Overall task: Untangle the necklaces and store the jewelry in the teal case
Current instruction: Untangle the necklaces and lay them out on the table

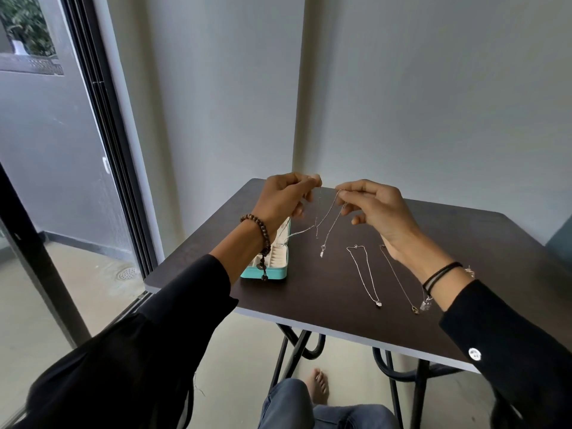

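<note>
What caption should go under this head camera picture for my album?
Left hand and right hand pinch tangled chains over the table, beside the open teal case.

no legible text, no labels, no nos.

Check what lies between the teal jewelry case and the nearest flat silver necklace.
Head view: only the pendant end of the hand-held thin silver chain dangles there; the dark brown tabletop is otherwise bare.
</note>
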